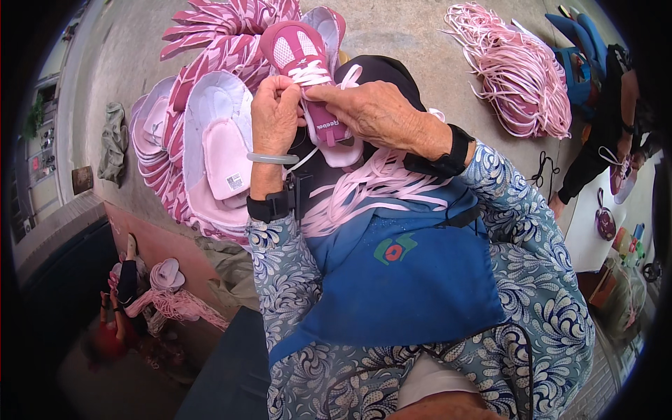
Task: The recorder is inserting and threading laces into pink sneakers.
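A pink shoe upper (292, 43) with white mesh at the toe rests over my lap, its toe pointing away from me. White lace (310, 72) crosses its front, above a dark pink tongue (327, 126). My left hand (275, 112) is closed in a pinch on the shoelace at the upper's left edge. From the right, my right hand (385, 115) pinches at the same lacing, thumb and fingers pressed together over the tongue's top. A loose lace loop stands up beside its knuckles. What lies exactly between the fingertips is partly hidden.
Stacked pink uppers (231, 31) and pale insoles (227, 157) stand left of my hands. Loose pink laces (381, 178) lie on my blue apron (420, 273). A big lace-covered pile (518, 77) sits on the floor at right. Other people work at the far right and lower left.
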{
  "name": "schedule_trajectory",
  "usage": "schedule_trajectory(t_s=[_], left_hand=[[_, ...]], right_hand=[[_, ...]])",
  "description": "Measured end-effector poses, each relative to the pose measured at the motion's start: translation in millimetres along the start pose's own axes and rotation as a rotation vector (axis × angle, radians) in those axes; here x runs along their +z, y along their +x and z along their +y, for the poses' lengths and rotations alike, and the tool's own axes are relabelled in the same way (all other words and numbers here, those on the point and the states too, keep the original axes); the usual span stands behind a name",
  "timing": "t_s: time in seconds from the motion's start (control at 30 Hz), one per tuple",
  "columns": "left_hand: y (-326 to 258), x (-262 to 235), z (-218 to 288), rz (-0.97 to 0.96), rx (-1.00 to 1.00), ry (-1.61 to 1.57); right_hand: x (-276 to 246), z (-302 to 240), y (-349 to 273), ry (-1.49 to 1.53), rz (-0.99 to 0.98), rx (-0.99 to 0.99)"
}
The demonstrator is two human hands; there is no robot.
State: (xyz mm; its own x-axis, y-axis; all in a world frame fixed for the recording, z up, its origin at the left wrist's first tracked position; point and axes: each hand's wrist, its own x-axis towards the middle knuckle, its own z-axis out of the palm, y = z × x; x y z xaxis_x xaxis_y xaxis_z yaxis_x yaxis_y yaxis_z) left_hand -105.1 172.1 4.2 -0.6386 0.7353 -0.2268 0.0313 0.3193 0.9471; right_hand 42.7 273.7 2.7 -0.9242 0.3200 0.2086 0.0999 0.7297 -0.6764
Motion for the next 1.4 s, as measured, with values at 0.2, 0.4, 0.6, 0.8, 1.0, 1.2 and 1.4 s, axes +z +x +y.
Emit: schedule_trajectory(t_s=[0.2, 0.4, 0.6, 0.8, 1.0, 1.2, 1.4], left_hand=[[4, -6, 14, 0.004, -0.04, -0.09], [5, -7, 5, -0.009, -0.02, -0.074], [-1, -4, 1, -0.021, 0.041, -0.092], [-2, -3, 0, -0.014, 0.159, -0.05], [-3, -6, 2, -0.024, 0.098, -0.003], [-6, -6, 6, -0.062, 0.072, -0.06], [-8, -6, 5, -0.036, 0.077, -0.015]], right_hand=[[-53, -15, -17, 0.244, -0.263, 0.17], [-64, 2, -34, -0.189, 0.154, 0.086], [-32, 1, 13, 0.057, 0.26, 0.014], [-16, 0, 30, 0.03, 0.195, 0.0], [-35, -6, 45, 0.067, -0.127, 0.108], [-36, 7, 38, 0.342, -0.126, 0.048], [-28, 11, 36, 0.079, -0.001, -0.09]])
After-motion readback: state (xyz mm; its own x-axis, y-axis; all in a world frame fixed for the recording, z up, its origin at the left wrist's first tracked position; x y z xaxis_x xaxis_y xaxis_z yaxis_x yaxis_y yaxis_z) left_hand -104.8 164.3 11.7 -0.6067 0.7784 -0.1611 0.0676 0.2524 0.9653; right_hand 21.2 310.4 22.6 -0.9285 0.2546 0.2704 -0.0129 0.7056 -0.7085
